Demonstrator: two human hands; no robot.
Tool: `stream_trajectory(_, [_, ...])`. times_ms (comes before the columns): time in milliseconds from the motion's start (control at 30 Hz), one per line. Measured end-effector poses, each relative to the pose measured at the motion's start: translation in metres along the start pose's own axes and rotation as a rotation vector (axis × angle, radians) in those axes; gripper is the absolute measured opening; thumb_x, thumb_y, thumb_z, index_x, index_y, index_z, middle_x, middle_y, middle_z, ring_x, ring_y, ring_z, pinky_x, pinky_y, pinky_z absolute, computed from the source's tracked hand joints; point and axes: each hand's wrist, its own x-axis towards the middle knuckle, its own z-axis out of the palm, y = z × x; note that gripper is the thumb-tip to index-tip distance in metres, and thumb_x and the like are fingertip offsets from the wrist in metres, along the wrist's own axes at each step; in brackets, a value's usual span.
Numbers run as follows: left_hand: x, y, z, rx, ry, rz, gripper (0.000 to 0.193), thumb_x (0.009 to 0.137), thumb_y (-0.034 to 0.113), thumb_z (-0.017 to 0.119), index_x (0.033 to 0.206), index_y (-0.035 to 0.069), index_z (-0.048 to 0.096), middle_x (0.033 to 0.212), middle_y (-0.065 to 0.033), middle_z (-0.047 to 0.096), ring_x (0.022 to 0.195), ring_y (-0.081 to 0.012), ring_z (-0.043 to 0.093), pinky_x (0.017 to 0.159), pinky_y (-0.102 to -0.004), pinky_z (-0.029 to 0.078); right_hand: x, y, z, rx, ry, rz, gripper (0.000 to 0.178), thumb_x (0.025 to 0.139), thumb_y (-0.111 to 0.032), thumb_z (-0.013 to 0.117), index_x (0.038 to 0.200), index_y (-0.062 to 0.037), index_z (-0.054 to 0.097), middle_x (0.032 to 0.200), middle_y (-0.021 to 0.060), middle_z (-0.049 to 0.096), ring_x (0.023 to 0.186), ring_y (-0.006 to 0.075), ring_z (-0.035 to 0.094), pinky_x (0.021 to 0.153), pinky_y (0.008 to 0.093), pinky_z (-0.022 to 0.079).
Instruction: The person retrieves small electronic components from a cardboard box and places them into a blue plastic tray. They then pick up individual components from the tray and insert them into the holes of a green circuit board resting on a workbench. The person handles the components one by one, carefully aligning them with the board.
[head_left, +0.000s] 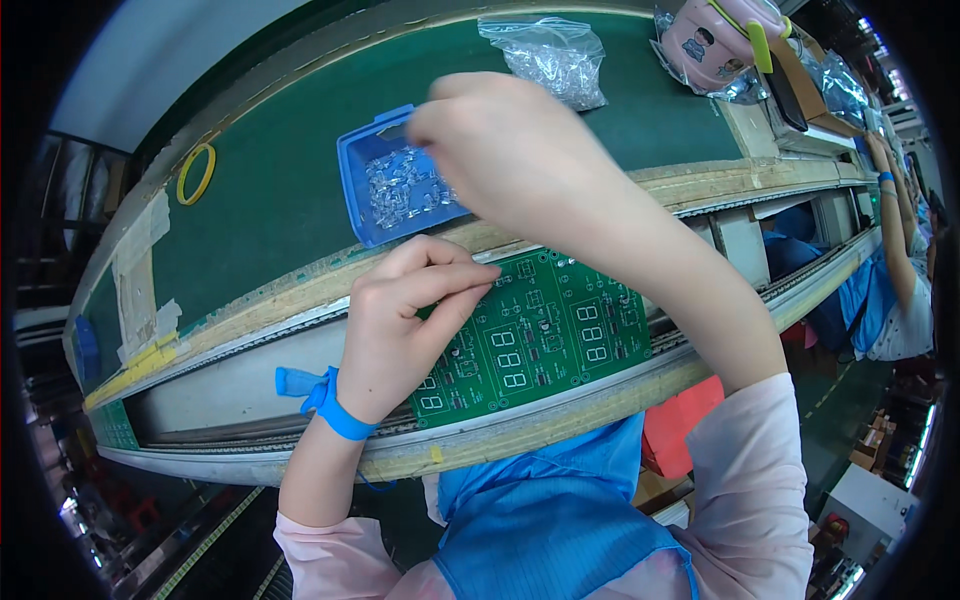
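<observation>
Closest to the camera, the right hand (510, 140) arches over the bench at the end of a bare forearm; its fingers curl down at the tray, too blurred and turned away to tell whether they grasp anything.

Beyond the bench's right end, a room with a dark green floor (835, 400) holds a co-worker's bare arm (903, 265) and a white box-shaped cabinet (880, 510). Filling the upper middle is a long workbench with a matt green top (280, 150), bordered by a worn, pale wooden strip (260, 303) and patched at left with peeling beige tape (135, 290). Along its near side runs a pale metal conveyor channel (235, 370).

Across that channel lies a green rectangular circuit board (520, 330) printed with white digit outlines. At its far edge the left hand (400, 310) has thumb and forefinger pinched together; whether a part sits between them, I cannot tell.

On the green top stand a pink bucket (705, 45) at far right, a clear zip bag (560, 65) of small parts, a blue plastic tray (354, 200), a yellow ring (209, 175) at left and, inside the tray, tiny clear components (400, 190).
</observation>
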Motion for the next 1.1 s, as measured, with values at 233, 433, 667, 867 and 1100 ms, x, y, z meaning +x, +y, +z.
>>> stream_trajectory(233, [-0.003,-0.013,0.012,-0.172,0.049,-0.151,0.016,0.081,-0.006,0.065,0.093,0.001,0.072,0.092,-0.0083,0.067,0.087,-0.016,0.063,0.075,-0.0263,0.05,-0.07,0.0,-0.058,0.371,-0.192,0.481,0.009,0.078,-0.006,0.061,0.081,0.0001,0.067,0.077,0.0174,0.063,0.076,0.0342,0.062,0.071,0.0431,0.05])
stream_trajectory(433, [0.0,-0.017,0.017,-0.114,0.062,-0.137,0.015,0.078,-0.008,0.066,0.09,-0.001,0.071,0.093,-0.0093,0.068,0.089,-0.0171,0.064,0.078,-0.0285,0.051,-0.105,-0.002,-0.054,0.826,-0.708,0.083,0.009,0.076,-0.004,0.059,0.077,0.0024,0.065,0.072,0.0183,0.061,0.069,0.0342,0.062,0.065,0.0426,0.049])
stream_trajectory(667, [0.004,-0.023,0.026,0.033,0.075,-0.052,0.012,0.073,-0.007,0.07,0.082,0.001,0.068,0.088,-0.0087,0.07,0.086,-0.021,0.067,0.076,-0.0306,0.052,-0.115,-0.011,-0.042,0.719,-0.769,0.045,0.007,0.069,-0.003,0.059,0.07,0.0043,0.059,0.071,0.02,0.061,0.071,0.0371,0.063,0.062,0.0444,0.051])
stream_trajectory(867, [0.008,-0.019,0.031,0.199,0.053,0.039,0.014,0.07,-0.007,0.072,0.079,0.002,0.066,0.085,-0.0078,0.07,0.082,-0.0226,0.066,0.071,-0.0315,0.052,-0.12,-0.012,-0.035,0.694,-0.692,0.03,0.008,0.067,-0.003,0.06,0.069,0.0041,0.061,0.07,0.0205,0.062,0.07,0.0369,0.064,0.061,0.0437,0.052])
stream_trajectory(1100, [0.008,-0.015,0.034,0.322,0.02,0.094,0.015,0.069,-0.007,0.072,0.079,0.002,0.065,0.084,-0.0085,0.069,0.081,-0.0245,0.065,0.07,-0.0328,0.052,-0.121,-0.013,-0.035,0.622,-0.772,0.003,0.006,0.069,-0.006,0.061,0.07,0.0003,0.06,0.071,0.0134,0.059,0.072,0.0314,0.063,0.063,0.04,0.052])
